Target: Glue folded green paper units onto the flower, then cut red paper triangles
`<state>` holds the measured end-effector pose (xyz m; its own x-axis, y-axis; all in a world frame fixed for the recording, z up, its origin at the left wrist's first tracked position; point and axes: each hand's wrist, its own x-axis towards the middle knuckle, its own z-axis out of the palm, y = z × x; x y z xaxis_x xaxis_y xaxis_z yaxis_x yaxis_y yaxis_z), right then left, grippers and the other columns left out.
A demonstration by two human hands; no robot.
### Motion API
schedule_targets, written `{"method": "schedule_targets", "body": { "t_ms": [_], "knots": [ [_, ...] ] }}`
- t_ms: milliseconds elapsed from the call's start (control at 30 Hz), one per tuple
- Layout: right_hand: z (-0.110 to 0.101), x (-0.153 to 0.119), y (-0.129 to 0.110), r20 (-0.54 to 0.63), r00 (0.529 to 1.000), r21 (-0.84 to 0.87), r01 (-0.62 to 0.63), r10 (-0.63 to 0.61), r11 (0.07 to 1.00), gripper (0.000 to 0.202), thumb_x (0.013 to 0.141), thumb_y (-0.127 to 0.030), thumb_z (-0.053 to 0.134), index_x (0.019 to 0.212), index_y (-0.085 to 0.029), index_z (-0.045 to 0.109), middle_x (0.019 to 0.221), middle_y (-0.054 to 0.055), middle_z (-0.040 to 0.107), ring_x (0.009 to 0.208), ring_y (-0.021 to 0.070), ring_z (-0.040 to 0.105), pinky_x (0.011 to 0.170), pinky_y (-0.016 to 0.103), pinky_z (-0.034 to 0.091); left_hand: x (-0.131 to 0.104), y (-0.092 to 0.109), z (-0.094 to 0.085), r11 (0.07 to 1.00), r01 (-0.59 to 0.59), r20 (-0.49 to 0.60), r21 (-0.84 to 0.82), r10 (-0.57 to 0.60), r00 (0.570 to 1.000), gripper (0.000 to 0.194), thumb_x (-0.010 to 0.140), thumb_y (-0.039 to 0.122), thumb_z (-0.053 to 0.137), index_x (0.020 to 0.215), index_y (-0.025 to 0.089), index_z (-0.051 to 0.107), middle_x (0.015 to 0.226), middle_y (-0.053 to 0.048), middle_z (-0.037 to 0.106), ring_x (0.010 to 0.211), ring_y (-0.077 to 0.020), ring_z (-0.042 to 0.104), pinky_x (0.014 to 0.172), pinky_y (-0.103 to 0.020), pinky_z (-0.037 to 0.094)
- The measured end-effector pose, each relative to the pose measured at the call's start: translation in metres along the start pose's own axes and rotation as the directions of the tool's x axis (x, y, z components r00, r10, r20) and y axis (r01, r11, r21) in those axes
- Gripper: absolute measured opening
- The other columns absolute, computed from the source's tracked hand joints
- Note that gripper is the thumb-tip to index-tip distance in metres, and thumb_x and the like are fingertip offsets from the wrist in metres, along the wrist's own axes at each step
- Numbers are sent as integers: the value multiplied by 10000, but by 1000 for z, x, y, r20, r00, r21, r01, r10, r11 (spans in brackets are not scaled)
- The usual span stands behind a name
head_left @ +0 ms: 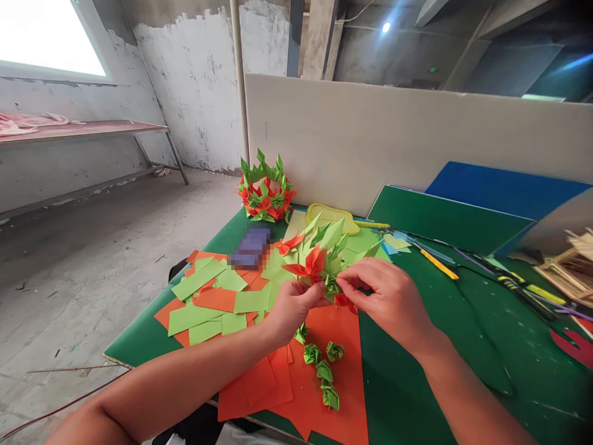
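My left hand (pixel 296 308) is closed, its thumb and fingers gripping an origami flower piece (pixel 313 264) of orange blossoms and pointed green leaves. My right hand (pixel 386 295) pinches at the same piece from the right, by a small green fold and a low orange petal. Its fingertips partly cover what they grip. Below both hands, several folded green paper roses (pixel 324 372) lie on orange paper sheets (pixel 349 346). At the table's far left corner stands a crown-like ring of green and orange origami (pixel 265 193).
Loose green paper rectangles (pixel 199 278) overlap orange ones left of my hands. A blurred dark-blue item (pixel 251 247) lies behind them. On the green table (pixel 407 358) are a yellow-handled tool (pixel 440 264), cords and red-handled scissors (pixel 572 347). A pale board (pixel 333 130) stands behind.
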<state>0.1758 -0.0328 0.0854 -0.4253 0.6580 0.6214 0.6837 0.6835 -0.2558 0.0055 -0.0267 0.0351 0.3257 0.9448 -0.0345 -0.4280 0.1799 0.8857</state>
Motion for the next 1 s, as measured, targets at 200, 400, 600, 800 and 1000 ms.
{"method": "schedule_targets", "body": {
  "t_ms": [200, 400, 600, 800, 1000],
  "knots": [
    [-1, 1, -2, -17, 1000, -3, 26, -26, 1000, 131, 850, -106, 543, 806, -202, 620, 692, 5, 594, 659, 147, 518, 629, 283, 401, 0, 0, 0, 1000, -9, 5, -2, 9, 1000, 317, 724, 409, 748, 886, 136, 749, 856, -66, 741, 813, -193, 680, 823, -328, 541],
    [0, 1, -2, -22, 999, -16, 22, -22, 1000, 138, 864, -132, 527, 802, -206, 627, 678, 8, 592, 644, 151, 519, 613, 288, 399, 0, -1, 0, 1000, -14, 21, -24, 14, 1000, 328, 729, 420, 747, 874, 126, 745, 857, -81, 740, 834, -212, 686, 840, -349, 542],
    [-3, 1, -2, 4, 1000, 1, -11, 11, 1000, 118, 898, -253, 548, 860, -205, 649, 706, 25, 615, 661, 164, 546, 630, 300, 425, -1, 0, 0, 999, -25, 22, -41, 26, 999, 296, 734, 413, 744, 837, 136, 738, 874, -78, 742, 856, -217, 693, 855, -349, 538],
    [-6, 1, -3, 41, 997, 4, -62, 62, 998, 101, 861, -301, 636, 844, -204, 653, 673, 13, 602, 634, 159, 530, 603, 294, 413, -1, -1, 1, 1000, -15, 24, -14, 15, 1000, 301, 728, 422, 745, 770, 124, 730, 797, -66, 729, 823, -205, 685, 865, -352, 532],
    [-6, 2, -8, 40, 998, -2, -39, 39, 999, 149, 893, -233, 577, 756, -213, 632, 679, 19, 626, 666, 167, 555, 628, 298, 418, -1, -2, 1, 999, -34, 52, 9, 34, 998, 299, 751, 409, 727, 641, 135, 681, 631, -5, 655, 738, -157, 652, 874, -344, 519]
  ]
}}
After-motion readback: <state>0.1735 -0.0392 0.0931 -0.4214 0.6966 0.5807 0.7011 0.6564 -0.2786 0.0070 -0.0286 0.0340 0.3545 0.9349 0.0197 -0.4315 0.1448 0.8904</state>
